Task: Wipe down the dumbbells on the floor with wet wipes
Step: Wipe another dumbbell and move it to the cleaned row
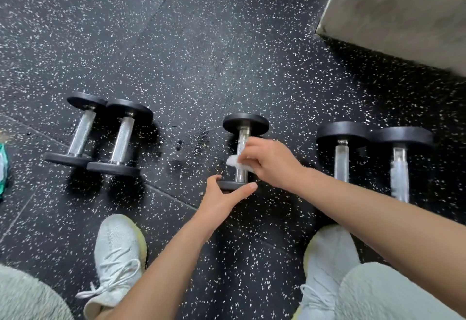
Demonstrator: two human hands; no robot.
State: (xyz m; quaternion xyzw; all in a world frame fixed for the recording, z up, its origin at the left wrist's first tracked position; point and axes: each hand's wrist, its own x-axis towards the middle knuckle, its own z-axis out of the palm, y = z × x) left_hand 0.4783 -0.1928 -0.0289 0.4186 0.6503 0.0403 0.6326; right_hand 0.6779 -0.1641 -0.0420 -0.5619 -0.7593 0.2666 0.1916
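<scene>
Directly ahead of both hands lies the middle dumbbell [244,130], its long axis running straight away from the person, so any stroke along the handle [242,143] should go forward and back, not sideways. The right hand [271,162] comes onto it from the right, fingers curled and pinching a wet wipe [235,163] against the lower half of the handle. The left hand [223,201] sits closer to the body, thumb and fingers spread fairly straight around the near plate [230,184], seemingly steadying it against rolling; it grips nothing. The bare upper handle and the far plate [254,124] lie just beyond the right hand, which is the better placed to reach them. A left pair of dumbbells [122,138] lies well off to the left of the left hand, and a right pair of dumbbells [341,163] lies just past the right forearm.
</scene>
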